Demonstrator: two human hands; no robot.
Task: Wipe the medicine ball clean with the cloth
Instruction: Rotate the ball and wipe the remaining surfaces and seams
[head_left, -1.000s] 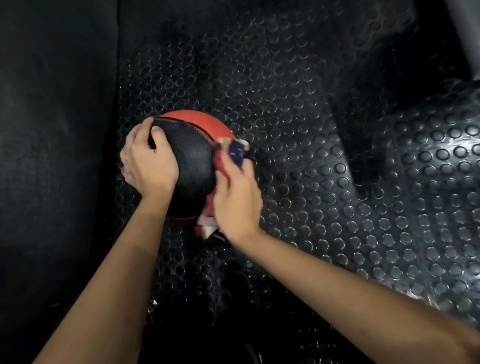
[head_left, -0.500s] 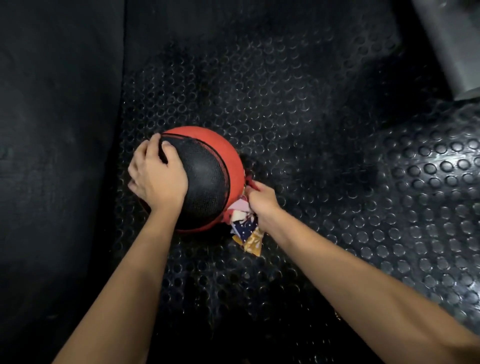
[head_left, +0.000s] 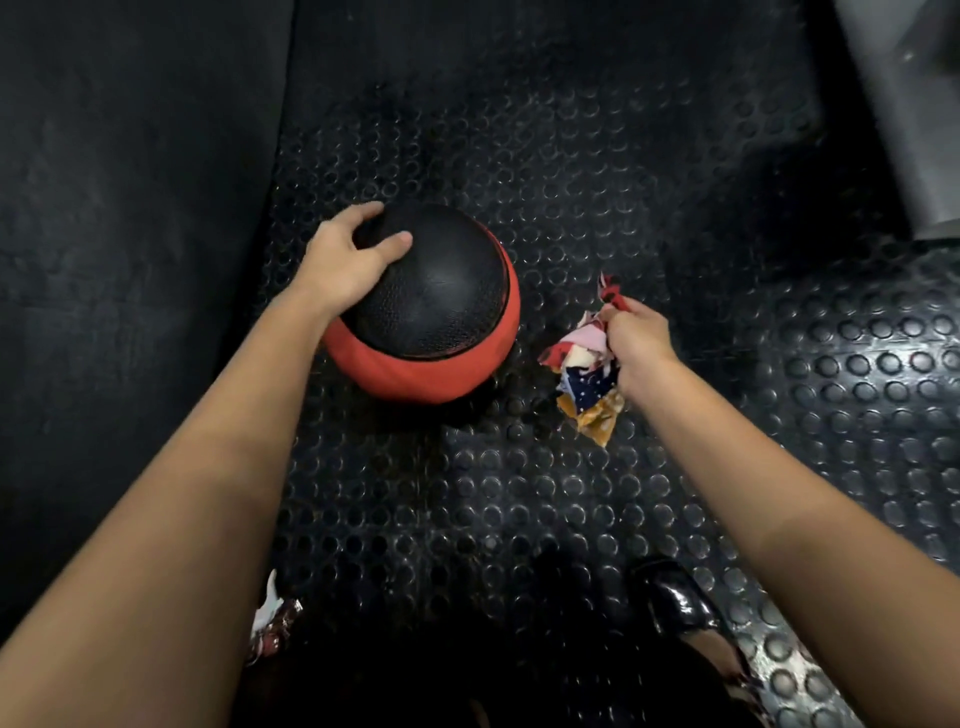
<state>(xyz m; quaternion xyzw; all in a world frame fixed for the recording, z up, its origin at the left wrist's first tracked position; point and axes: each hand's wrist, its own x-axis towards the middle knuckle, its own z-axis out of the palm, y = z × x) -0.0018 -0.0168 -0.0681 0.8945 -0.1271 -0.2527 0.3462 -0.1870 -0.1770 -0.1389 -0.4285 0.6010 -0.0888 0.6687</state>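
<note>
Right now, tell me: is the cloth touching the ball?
No, the cloth hangs bunched in the right hand, apart from the ball.

One ball (head_left: 431, 306), one cloth (head_left: 584, 374), two hands.

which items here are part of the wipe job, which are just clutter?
Part of the job:
- medicine ball, black and red, on the studded floor mat
- cloth, patchwork, bunched up, clear of the ball
- left hand, resting on the ball's top
- right hand, gripping the cloth

Lying about:
- fabric scrap by the left forearm
- grey object, top right
- black shoe
</note>
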